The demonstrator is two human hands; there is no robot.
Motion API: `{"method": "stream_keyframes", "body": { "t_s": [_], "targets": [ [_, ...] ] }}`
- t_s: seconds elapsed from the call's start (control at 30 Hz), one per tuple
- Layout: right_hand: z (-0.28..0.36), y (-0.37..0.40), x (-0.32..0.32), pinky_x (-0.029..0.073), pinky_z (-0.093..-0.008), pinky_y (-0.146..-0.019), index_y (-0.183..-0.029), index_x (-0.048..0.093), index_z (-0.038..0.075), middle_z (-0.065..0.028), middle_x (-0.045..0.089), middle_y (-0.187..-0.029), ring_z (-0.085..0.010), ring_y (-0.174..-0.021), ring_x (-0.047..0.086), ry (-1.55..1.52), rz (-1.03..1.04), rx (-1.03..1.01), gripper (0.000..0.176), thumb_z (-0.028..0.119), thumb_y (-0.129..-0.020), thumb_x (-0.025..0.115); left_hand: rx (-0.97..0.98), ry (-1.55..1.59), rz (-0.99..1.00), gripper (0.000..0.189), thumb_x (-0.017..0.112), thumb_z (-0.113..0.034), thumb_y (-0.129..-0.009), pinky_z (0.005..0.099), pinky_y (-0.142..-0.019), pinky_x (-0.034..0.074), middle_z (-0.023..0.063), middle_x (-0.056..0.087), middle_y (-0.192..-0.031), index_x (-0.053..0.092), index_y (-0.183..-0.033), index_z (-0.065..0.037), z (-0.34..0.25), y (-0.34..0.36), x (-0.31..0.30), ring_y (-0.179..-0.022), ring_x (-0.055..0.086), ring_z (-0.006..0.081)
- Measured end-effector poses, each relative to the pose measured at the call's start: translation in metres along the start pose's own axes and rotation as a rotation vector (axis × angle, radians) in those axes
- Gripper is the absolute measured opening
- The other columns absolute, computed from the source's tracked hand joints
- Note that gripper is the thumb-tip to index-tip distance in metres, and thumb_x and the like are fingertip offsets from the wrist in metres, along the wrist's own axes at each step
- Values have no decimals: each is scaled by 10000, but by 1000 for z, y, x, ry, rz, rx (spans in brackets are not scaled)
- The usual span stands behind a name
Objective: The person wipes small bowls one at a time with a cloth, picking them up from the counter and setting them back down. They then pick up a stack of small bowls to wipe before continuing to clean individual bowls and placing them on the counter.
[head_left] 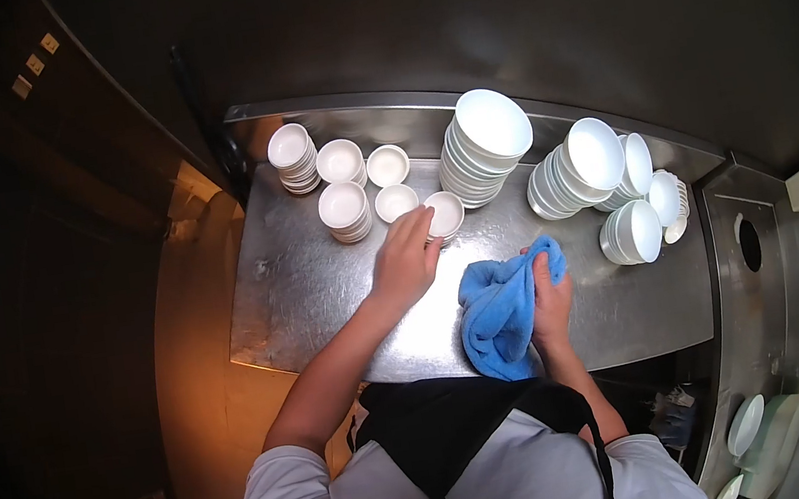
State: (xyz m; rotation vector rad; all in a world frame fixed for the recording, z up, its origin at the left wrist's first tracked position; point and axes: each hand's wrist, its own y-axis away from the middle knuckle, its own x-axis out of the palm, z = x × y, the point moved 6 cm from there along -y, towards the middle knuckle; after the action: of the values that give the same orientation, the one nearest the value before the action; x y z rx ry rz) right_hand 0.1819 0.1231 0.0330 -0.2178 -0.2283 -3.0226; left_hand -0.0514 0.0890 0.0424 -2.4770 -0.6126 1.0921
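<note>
My left hand [406,255] reaches over the counter, its fingers closed at the near side of a small white bowl [445,214]. Whether other bowls sit under that one is hard to see. A bunched blue cloth [501,312] hangs from my right hand [552,300], its thumb pressed over the fabric. Just beyond my left hand are two more small bowls, one nearer [396,202] and one farther back [388,165]. Stacks of small bowls [343,206] stand to the left of them.
A tall stack of larger white bowls [483,153] rises at the back of the steel counter [294,294]. Further bowl stacks [576,171] lean toward the right. Beside the counter's right end is a steel unit with a dark round hole [749,244]. Plates [747,426] stand at lower right.
</note>
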Motion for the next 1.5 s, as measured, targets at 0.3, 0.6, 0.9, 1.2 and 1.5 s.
{"method": "stream_keyframes", "body": {
  "t_s": [0.3, 0.6, 0.9, 1.2, 1.5],
  "targets": [
    [2, 3, -2, 490, -300, -814, -1104, 631, -24, -63, 658, -975, -133, -879, 603, -11, 73, -17, 365, 325, -1009, 579, 109, -278, 78, 281, 694, -219, -848, 448, -985, 377, 140, 685, -1103, 683, -1045, -18, -6, -12, 33, -1148, 566, 342],
    [5, -11, 11, 485, -319, -879, -1217, 575, -9, -81, 636, -1105, -144, -961, 598, 2, -26, -110, 336, 230, -984, 613, -582, 753, 93, 220, 537, -146, -1002, 237, -741, 490, 64, 700, -981, 642, -1108, 15, -13, 23, 18, -854, 626, 74],
    [23, 0, 73, 498, -323, -893, -1190, 616, -28, -120, 663, -1152, -182, -1022, 633, 406, 257, -255, 299, 169, -968, 580, -639, 1150, 64, 187, 519, -66, -1007, 236, -798, 513, 70, 674, -1050, 605, -1137, 37, -45, 76, 35, -892, 631, 101],
    [28, 23, 79, 451, -376, -1012, -1325, 548, -19, -218, 621, -1282, -314, -1195, 604, 499, 231, -588, 433, 144, -929, 611, -475, 763, 140, 196, 485, -53, -1019, 247, -778, 498, 36, 702, -920, 665, -1040, 22, -37, 66, 24, -852, 636, 114],
    [11, -4, 55, 511, -279, -752, -1120, 594, 1, -45, 664, -945, -110, -831, 614, -2, 189, -63, 304, 249, -957, 662, -709, 1491, 70, 421, 410, -185, -1065, 375, -1091, 380, 158, 497, -1362, 357, -1451, -26, -51, 49, 17, -1251, 509, 230]
  ]
}}
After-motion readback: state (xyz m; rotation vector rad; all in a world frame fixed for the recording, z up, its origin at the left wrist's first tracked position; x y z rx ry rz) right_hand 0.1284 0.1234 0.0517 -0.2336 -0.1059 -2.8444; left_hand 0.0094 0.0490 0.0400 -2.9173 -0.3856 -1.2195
